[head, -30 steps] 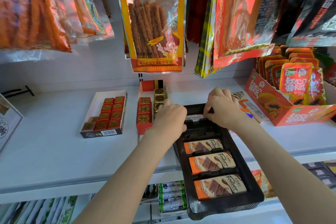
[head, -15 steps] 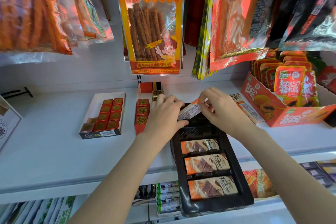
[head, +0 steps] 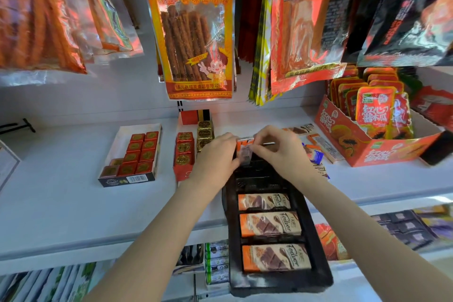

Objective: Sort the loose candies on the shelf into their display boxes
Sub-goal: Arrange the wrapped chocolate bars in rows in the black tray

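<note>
- Tipped more upright since half a second ago, the chocolate bar (head: 244, 152) hangs over the black tray (head: 318, 274)'s empty far slots.
- Left hand (head: 215, 157) and right hand (head: 277, 152) pinch its ends.
- Light, slippery wrapper, probably brittle inside; best held by the ends.

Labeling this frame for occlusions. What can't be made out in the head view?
- Far slots of the black tray: hidden behind both hands.
- Orange-wrapped bar: mostly covered by the left hand and right hand; its print is blurred.
- Loose wrappers right of the tray: partly behind the right wrist, text too small.
- Lower shelf goods: cut off by the shelf edge and the forearms.
</note>
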The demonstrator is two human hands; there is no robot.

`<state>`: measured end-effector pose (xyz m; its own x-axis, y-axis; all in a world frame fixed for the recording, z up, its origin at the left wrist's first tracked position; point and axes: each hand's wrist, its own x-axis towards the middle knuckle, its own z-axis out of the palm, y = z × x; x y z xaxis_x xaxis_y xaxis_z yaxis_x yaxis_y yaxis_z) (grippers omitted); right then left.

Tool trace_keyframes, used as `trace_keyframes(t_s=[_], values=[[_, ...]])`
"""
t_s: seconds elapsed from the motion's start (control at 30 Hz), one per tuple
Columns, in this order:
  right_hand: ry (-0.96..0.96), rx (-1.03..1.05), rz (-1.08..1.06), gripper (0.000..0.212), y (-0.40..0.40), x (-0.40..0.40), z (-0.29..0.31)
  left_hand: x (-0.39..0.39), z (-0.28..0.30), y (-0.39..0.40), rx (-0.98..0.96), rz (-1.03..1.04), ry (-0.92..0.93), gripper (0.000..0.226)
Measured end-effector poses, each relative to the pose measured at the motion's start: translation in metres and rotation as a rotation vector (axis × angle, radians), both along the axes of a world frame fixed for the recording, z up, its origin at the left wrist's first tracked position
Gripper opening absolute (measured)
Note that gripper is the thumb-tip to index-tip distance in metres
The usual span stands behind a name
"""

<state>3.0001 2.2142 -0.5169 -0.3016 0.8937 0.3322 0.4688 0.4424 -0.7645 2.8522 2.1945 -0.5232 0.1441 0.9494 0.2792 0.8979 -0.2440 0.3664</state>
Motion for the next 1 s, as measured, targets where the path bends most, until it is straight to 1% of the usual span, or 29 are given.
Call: trace_keyframes(t_s=[0.13,0.2,0.3,0.33,0.4,0.47,0.53,0.57,0.63,0.7,0.77,0.8,0.83,0.9,1.0], values=[[0.033,-0.020,-0.008,0.025,0.003,-0.005,0.000,0.001,0.001,0.002,-0.031,0.035,0.020,0.027],[0.096,-0.030,-0.083,0.024,0.006,-0.004,0.003,0.001,0.002,0.004,-0.027,0.004,0.067,0.031],[0.221,-0.087,-0.187,0.019,0.014,0.011,0.021,-0.001,0.002,0.006,-0.071,-0.047,0.136,0.042],[0.221,-0.131,-0.185,0.018,0.015,0.017,0.027,-0.001,0.002,0.007,-0.090,-0.060,0.166,0.045],[0.189,-0.288,-0.119,0.015,0.011,0.026,0.034,0.001,-0.001,0.009,-0.115,-0.064,0.226,0.045],[0.173,-0.434,-0.036,0.004,0.004,0.027,0.033,0.003,-0.004,0.015,-0.118,-0.039,0.267,0.039],[0.200,-0.503,-0.009,0.004,-0.002,0.030,0.029,0.006,-0.005,0.020,-0.120,0.000,0.308,0.031],[0.237,-0.536,0.010,0.005,-0.003,0.031,0.028,0.007,-0.004,0.022,-0.120,0.015,0.299,0.030],[0.294,-0.595,0.061,0.008,-0.005,0.033,0.028,0.011,0.002,0.024,-0.102,0.048,0.205,0.032],[0.304,-0.613,0.091,0.008,-0.006,0.034,0.026,0.014,0.012,0.022,0.029,0.092,0.055,0.029],[0.308,-0.602,0.088,0.008,-0.008,0.032,0.025,0.018,0.022,0.014,0.193,0.085,-0.173,0.029],[0.312,-0.594,0.081,0.010,-0.008,0.031,0.024,0.020,0.025,0.008,0.216,0.044,-0.289,0.029],[0.316,-0.590,0.073,0.012,-0.008,0.030,0.023,0.022,0.027,0.001,0.197,-0.014,-0.376,0.029],[0.322,-0.583,0.072,0.016,-0.008,0.027,0.023,0.024,0.024,-0.010,0.128,-0.100,-0.447,0.030],[0.330,-0.536,0.082,0.015,-0.010,0.021,0.024,0.019,0.020,-0.015,0.094,-0.105,-0.568,0.029]])
